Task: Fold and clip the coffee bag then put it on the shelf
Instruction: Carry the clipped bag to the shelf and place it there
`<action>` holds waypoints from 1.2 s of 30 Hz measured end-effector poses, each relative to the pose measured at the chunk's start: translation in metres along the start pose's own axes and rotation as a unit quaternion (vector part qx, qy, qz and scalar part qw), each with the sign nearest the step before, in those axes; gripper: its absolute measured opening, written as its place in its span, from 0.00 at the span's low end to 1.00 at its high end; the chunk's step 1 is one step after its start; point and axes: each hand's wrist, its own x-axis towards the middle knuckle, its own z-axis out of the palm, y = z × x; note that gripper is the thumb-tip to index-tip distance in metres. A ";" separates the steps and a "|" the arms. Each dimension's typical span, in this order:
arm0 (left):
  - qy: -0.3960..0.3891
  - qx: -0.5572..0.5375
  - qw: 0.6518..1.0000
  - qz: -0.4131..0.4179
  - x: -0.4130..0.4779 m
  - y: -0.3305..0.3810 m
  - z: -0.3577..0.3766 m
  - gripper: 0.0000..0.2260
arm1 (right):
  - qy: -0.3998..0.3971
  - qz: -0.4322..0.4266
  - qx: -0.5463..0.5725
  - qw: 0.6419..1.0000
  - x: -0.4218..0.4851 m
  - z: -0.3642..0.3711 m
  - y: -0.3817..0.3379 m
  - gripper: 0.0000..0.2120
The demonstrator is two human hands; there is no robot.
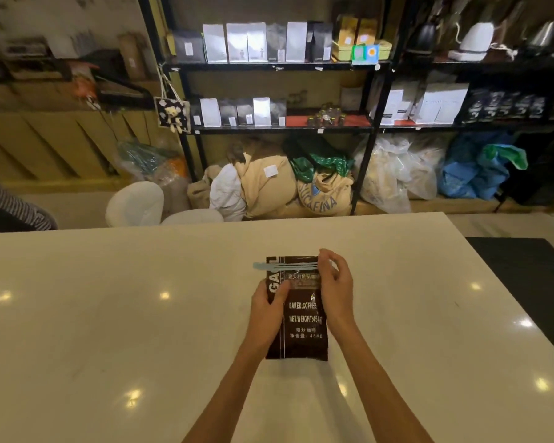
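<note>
A dark brown coffee bag [303, 327] with white lettering lies flat on the white table [109, 314], its top pointing away from me. A pale blue clip [282, 266] runs across the bag's top end, its left tip sticking out past the bag. My left hand [267, 306] grips the bag's left edge, thumb on its face. My right hand [335, 284] is at the bag's upper right corner, fingertips pinching the right end of the clip. The black shelf unit [269, 66] stands behind the table.
The shelves hold rows of white, grey and black bags and a few small jars [327, 118]. Sacks and plastic bags [320, 187] are piled on the floor beneath. White chairs [135, 203] sit past the table's far edge. A dark surface [525, 266] adjoins the table on the right.
</note>
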 end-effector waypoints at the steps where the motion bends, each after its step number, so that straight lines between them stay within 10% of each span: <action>1: 0.023 0.002 0.999 0.027 0.003 0.014 0.000 0.09 | -0.038 -0.003 -0.004 0.999 -0.003 0.002 -0.014 0.20; 6: 0.078 0.040 0.987 0.134 0.005 0.068 -0.001 0.08 | -0.067 -0.117 -0.139 0.981 -0.033 0.015 -0.037 0.21; 14: -0.085 0.024 0.993 0.076 -0.015 0.070 -0.003 0.29 | 0.038 -0.120 -0.180 0.976 -0.010 0.004 -0.057 0.21; 20: -0.061 0.022 0.993 0.095 -0.018 0.062 -0.007 0.27 | -0.148 -0.070 -0.105 0.981 -0.017 -0.012 -0.054 0.21; 31: -0.058 0.032 0.991 0.113 -0.028 0.049 -0.026 0.24 | -0.177 -0.076 -0.107 0.975 -0.039 -0.010 -0.038 0.20; 36: -0.078 0.008 0.989 0.128 -0.029 0.048 -0.049 0.34 | -0.253 -0.096 -0.154 0.950 -0.060 -0.010 -0.024 0.42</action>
